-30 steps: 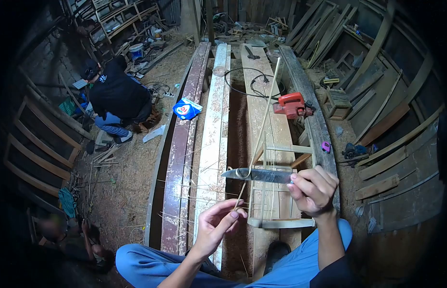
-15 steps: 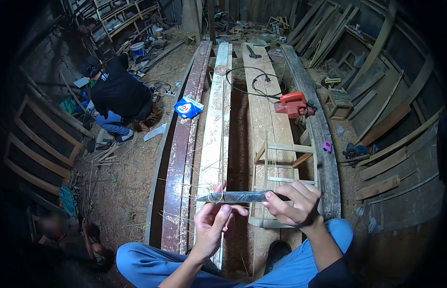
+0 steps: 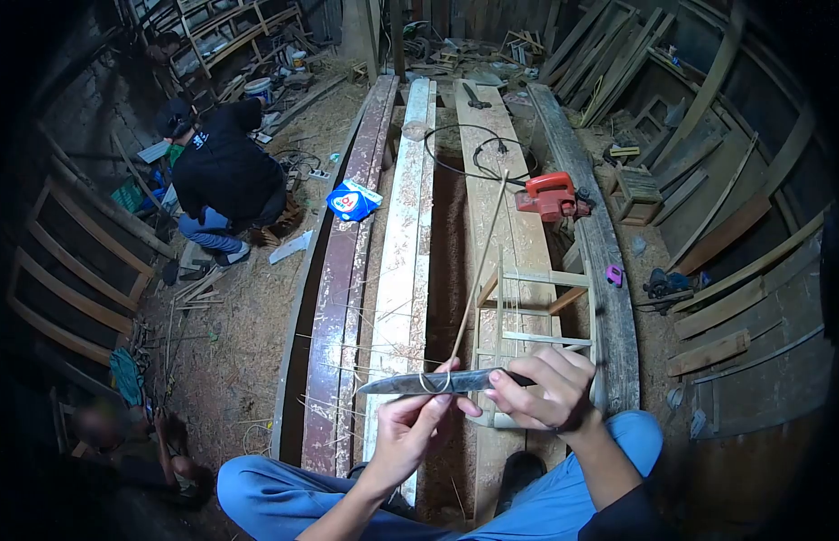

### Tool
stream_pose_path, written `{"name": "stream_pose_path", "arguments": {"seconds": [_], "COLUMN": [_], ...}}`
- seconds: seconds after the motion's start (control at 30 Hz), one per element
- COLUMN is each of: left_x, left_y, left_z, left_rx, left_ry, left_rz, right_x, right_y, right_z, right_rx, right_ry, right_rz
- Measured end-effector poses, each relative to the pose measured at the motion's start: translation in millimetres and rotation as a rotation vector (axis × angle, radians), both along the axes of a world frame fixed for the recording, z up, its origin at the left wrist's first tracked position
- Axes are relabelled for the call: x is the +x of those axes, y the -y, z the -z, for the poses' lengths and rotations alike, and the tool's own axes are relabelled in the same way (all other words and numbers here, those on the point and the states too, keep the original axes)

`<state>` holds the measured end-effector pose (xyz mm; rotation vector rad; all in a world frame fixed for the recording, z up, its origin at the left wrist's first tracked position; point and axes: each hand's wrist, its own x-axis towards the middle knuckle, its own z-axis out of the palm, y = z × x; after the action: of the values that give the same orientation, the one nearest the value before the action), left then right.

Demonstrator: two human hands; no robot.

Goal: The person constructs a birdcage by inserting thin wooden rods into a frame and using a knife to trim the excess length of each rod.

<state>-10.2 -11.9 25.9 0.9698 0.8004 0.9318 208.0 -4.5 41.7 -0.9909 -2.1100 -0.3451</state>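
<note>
My right hand (image 3: 547, 389) is closed round the handle of a knife (image 3: 397, 383), whose dark blade points left. Pinched in my left hand (image 3: 408, 437) is a thin wooden stick (image 3: 483, 257), which rises away toward the far boards. The blade lies across the stick, just above my left thumb. A pale curled shaving (image 3: 423, 381) loops over the blade there. Below my right hand stands a small wooden frame (image 3: 536, 338) of slats, partly hidden by that hand.
Long planks (image 3: 397, 270) run ahead, strewn with shavings and thin strips. A red power tool (image 3: 553, 197) with a black cable and a blue-and-white packet (image 3: 352, 202) rest on them. One person (image 3: 230, 167) crouches at left; another (image 3: 135, 446) sits lower left.
The stick now slants up and to the right, showing much more length. The knife and my left hand have shifted slightly. The crouching person has stretched an arm forward.
</note>
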Motion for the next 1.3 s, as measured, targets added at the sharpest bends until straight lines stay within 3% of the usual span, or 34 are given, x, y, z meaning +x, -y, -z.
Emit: {"name": "stream_pose_path", "arguments": {"seconds": [0.23,0.3,0.87,1.07,1.3], "left_x": [-2,-3,-11,-10,-2], "left_y": [3,4,1,5,-3], "left_z": [2,-2,-12,0,-3], "left_rx": [0.004,-0.046,-0.118,-0.029,-0.128], "left_ry": [0.017,0.127,0.046,0.037,0.100], "left_rz": [0.035,0.080,0.142,0.120,0.131], "right_x": [1,3,15,76,28], "right_y": [1,0,-2,-15,-12], "right_z": [-2,-3,-17,-27,-1], "right_rx": [-0.008,0.000,0.055,0.222,0.073], "right_ry": [0.004,-0.003,0.056,-0.157,-0.094], "right_rz": [-0.020,-0.029,-0.032,0.215,0.026]}}
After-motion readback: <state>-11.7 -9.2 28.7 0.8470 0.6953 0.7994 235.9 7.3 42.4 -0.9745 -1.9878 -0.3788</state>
